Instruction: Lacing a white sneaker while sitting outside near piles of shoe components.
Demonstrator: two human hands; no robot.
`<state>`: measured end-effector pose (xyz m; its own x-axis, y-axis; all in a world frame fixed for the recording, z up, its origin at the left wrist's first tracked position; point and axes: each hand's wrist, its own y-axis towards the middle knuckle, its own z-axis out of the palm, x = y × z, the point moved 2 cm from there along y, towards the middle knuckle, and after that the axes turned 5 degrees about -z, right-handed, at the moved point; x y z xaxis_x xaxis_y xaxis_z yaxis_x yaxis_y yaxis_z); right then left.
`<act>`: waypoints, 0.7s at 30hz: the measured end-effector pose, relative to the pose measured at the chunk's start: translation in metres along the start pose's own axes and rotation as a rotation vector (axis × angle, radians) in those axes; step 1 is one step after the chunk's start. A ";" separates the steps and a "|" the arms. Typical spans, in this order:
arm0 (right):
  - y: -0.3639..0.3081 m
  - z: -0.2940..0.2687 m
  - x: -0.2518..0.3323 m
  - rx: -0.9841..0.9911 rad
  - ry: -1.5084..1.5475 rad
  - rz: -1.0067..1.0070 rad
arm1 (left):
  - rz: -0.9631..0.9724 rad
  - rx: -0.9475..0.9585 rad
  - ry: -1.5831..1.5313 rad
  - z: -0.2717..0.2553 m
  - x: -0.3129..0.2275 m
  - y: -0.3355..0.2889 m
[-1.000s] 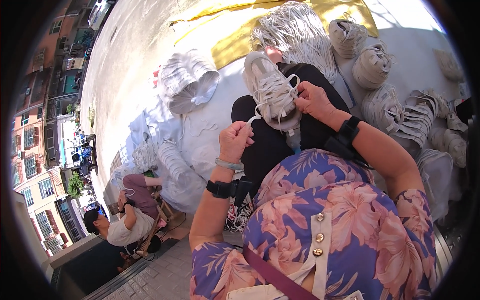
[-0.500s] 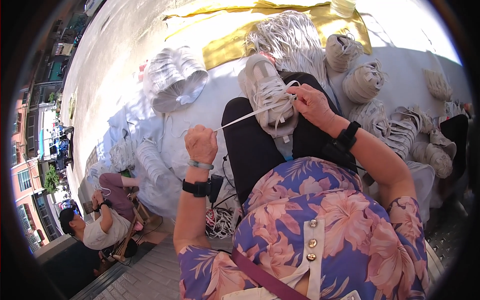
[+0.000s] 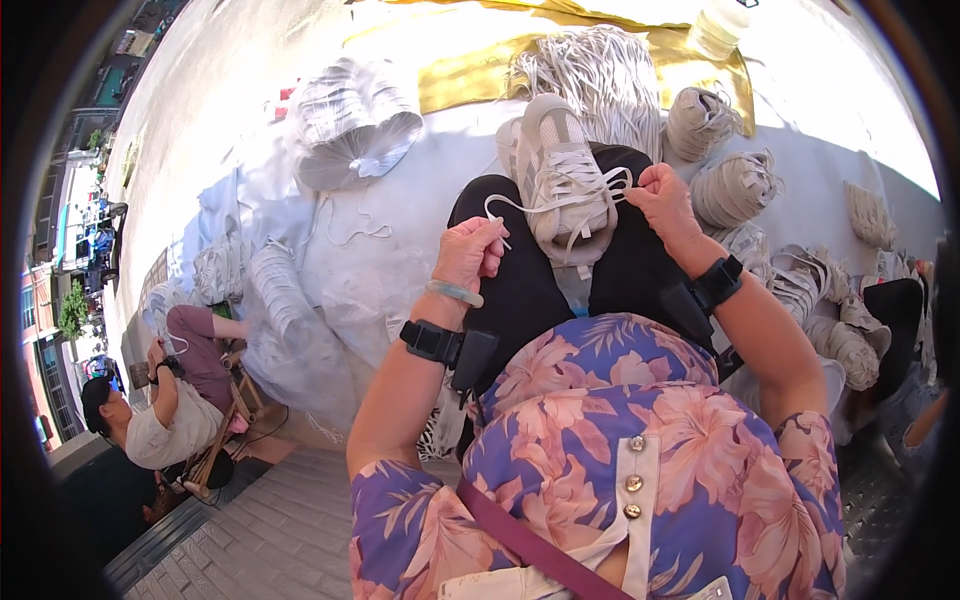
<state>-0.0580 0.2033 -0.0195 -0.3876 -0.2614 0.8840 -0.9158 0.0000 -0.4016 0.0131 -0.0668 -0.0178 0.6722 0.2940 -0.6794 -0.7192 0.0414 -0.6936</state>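
A white-beige sneaker [image 3: 550,130] lies across my thighs, its toe pointing away from me and its opening toward me. Laces criss-cross its tongue. To the left, my left hand [image 3: 470,250] pinches one end of a white shoelace [image 3: 530,208], which runs slack in a curve to the shoe. My right hand [image 3: 668,205], just right of the shoe, is closed on a lace loop near the top eyelets. Another sneaker [image 3: 508,150] shows partly behind the first one.
Ahead, a heap of white laces [image 3: 600,75] rests on a yellow sheet [image 3: 460,80]. Bundled shoes [image 3: 735,190] stand at the right. A clear bag of shoes [image 3: 355,130] sits at the left. A seated person [image 3: 180,420] works at the far left.
My left hand has moved right and closer to the shoe, so the lace, taut before, now hangs slack. My right hand has shifted slightly right. The whole view has shifted a little.
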 end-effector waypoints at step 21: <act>-0.027 0.075 0.024 0.369 -0.323 -0.133 | 0.287 -0.100 0.292 0.049 0.007 0.026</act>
<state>-0.0348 0.1249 -0.0048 -0.1646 -0.5215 0.8372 -0.8344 -0.3790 -0.4002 -0.0091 -0.0165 -0.0290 0.4794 -0.0030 -0.8776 -0.8734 -0.0997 -0.4767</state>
